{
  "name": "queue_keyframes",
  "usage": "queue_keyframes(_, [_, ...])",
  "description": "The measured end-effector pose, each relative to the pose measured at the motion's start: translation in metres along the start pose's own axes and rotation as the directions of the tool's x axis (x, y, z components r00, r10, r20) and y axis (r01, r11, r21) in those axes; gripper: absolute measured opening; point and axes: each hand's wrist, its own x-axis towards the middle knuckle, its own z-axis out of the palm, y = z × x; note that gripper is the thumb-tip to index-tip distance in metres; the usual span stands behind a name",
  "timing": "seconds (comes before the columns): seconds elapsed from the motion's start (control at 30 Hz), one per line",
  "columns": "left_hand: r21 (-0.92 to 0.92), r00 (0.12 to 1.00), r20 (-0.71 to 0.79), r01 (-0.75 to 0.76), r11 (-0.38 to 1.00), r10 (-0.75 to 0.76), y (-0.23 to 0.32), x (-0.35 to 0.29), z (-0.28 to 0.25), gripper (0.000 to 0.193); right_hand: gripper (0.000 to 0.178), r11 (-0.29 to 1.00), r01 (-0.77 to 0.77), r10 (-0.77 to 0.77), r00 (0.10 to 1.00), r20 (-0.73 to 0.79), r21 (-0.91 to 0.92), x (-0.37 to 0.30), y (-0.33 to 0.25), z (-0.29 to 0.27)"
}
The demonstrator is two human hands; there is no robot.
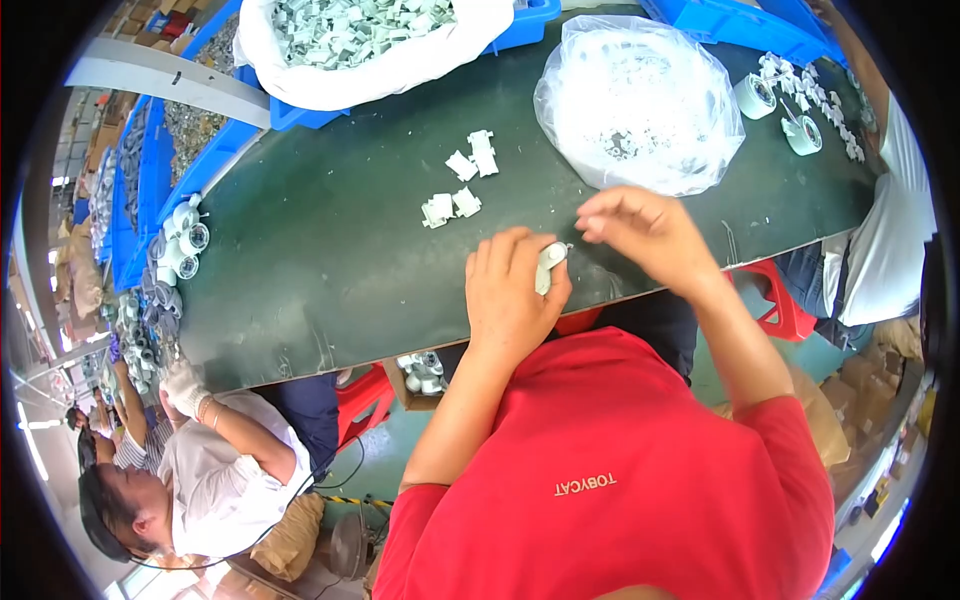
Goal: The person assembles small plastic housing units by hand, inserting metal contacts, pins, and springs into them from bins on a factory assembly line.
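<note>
My left hand (510, 290) rests at the near edge of the dark green bench, its fingers closed round a small pale plastic part (549, 268). A tiny bit of metal seems to stick out at the part's upper end. To the right, my right hand (645, 235) hovers with thumb and fingertips brought together. Whatever is between those fingertips is too small to make out. Just beyond it lies a clear plastic bag (640, 100) holding many small pieces. Loose pale plastic pieces (437, 209) lie on the bench beyond my left hand, with more pieces (483, 153) farther back.
A white-lined blue bin (400, 75) full of pale parts stands at the back. White round fittings (802, 134) and small parts are at the far right. More white fittings (185, 240) sit at the left edge. Co-workers are at both sides; one (235, 460) wears gloves.
</note>
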Motion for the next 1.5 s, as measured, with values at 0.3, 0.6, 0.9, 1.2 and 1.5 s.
queue_keyframes(0.3, [-0.021, 0.999, -0.021, -0.026, 0.999, 0.026, -0.002, -0.001, 0.002, 0.036, 0.014, 0.992, -0.075, 0.065, 0.993, 0.102, 0.097, -0.001, 0.016, 0.022])
queue_keyframes(0.6, [-0.005, 0.994, -0.1, -0.04, 0.999, 0.039, -0.004, -0.005, 0.013, 0.035, 0.016, 0.992, -0.122, 0.12, 0.99, 0.071, 0.028, 0.005, 0.026, 0.034])
queue_keyframes(0.9, [-0.03, 0.987, -0.149, -0.06, 0.998, 0.055, -0.006, -0.01, 0.014, 0.039, 0.025, 0.959, -0.21, 0.198, 0.977, 0.082, 0.19, -0.001, 0.019, 0.026])
queue_keyframes(1.2, [-0.071, 0.991, -0.122, -0.07, 0.995, 0.061, -0.005, -0.006, 0.009, 0.037, 0.015, 0.969, -0.154, 0.142, 0.987, 0.073, 0.193, -0.001, 0.025, 0.03])
queue_keyframes(1.5, [0.294, 0.984, 0.171, -0.093, 0.951, 0.044, -0.041, -0.015, -0.078, 0.023, 0.008, 0.754, 0.382, -0.538, 0.825, -0.171, -0.534, -0.01, 0.018, 0.001])
